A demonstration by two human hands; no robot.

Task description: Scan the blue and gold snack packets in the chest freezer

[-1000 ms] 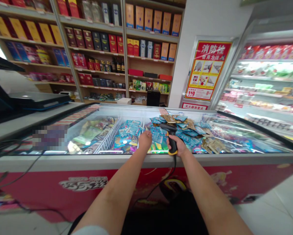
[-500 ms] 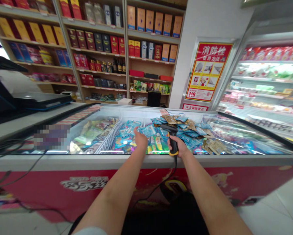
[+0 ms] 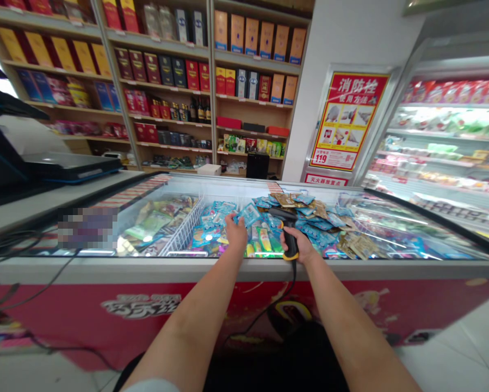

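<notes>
Holding: right hand point(image 3: 300, 246) clamped on a black-and-yellow scanner point(image 3: 287, 224), just past the freezer's point(image 3: 146, 269) near rim.
Pinching: left hand point(image 3: 236, 235), fingers closed on a blue packet point(image 3: 249, 214), just left of the scanner.
Room: packet pile point(image 3: 326, 220) crowds the right; the glass lid further right is clearer.
Writing: red poster point(image 3: 344, 122), "119" readable.
Far: wooden shelves point(image 3: 211, 92) of boxes.

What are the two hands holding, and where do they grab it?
The left hand pinches a blue packet by one edge. The right hand grips a barcode scanner by its handle.
</notes>
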